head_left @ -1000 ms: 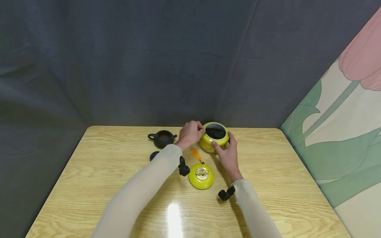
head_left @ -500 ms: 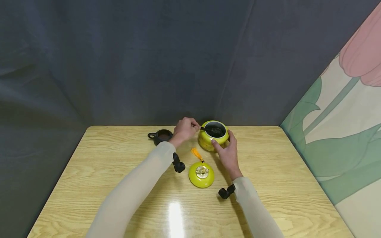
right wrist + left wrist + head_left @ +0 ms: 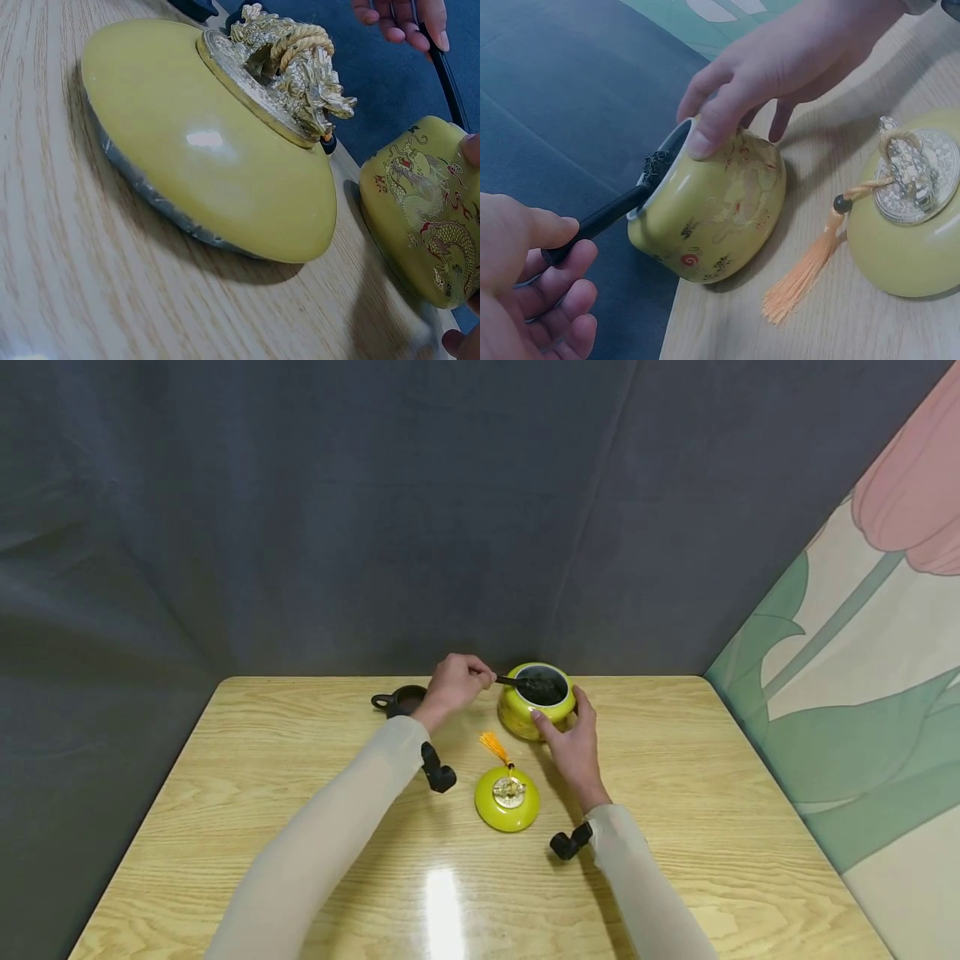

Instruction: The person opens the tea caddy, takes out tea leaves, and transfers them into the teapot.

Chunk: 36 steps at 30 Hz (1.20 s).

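My left hand pinches the end of a slim black scoop between thumb and fingers. The scoop's far end reaches into the wide mouth of a yellow round jar. Dark, curly dry leaves that look like tea show at the jar's opening around the scoop tip. On the jar's right side, my right hand grips it, thumb near the rim and fingers round the far side. Coloured dragons decorate the jar, which leans in the left wrist view. The scoop's bowl is mostly hidden inside.
In front of the jar lies its yellow lid, with a gold figured knob and an orange tassel. A small black teapot stands behind my left wrist, partly covered. A dark curtain hangs behind the table.
My left hand has drawn back to the left from the jar's rim, so more of the black scoop shows. My left forearm now covers more of the teapot. The right hand keeps its grip.
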Motion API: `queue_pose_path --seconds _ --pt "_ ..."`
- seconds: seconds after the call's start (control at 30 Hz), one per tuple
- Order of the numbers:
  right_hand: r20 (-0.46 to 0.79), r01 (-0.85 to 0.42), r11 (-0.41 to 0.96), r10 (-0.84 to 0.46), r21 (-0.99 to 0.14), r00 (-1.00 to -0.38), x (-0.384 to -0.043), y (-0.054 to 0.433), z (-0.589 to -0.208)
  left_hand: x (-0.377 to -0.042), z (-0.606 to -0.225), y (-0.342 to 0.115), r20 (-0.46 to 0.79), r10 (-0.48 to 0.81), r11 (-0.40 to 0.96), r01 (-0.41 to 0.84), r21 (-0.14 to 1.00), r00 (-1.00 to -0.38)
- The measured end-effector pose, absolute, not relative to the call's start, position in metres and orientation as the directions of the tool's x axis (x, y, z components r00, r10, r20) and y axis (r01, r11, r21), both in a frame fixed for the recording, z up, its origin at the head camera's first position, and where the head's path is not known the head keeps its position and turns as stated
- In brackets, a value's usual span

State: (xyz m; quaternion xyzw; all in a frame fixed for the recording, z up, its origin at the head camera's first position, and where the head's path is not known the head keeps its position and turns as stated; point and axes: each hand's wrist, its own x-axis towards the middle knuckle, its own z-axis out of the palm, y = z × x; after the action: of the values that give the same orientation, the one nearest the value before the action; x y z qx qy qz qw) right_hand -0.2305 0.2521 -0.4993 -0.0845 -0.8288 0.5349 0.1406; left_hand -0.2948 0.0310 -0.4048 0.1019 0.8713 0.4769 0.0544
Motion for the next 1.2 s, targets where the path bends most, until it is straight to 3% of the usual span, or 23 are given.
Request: queue_pose_path --seconds 0.43,1.2 --pt "0.154 -0.025 0.412 0.283 -0.911 -0.947 -0.233 0.248 -0.5 -0.289 -0.393 0.011 -0.004 0.212 0.453 0.095 0.886 -0.977" --pt "0.143 -0.016 0.405 0.284 -0.914 -0.948 -0.234 0.255 -0.503 -0.281 -0.369 -0.033 -0.011 0.239 0.458 0.103 0.883 -0.971"
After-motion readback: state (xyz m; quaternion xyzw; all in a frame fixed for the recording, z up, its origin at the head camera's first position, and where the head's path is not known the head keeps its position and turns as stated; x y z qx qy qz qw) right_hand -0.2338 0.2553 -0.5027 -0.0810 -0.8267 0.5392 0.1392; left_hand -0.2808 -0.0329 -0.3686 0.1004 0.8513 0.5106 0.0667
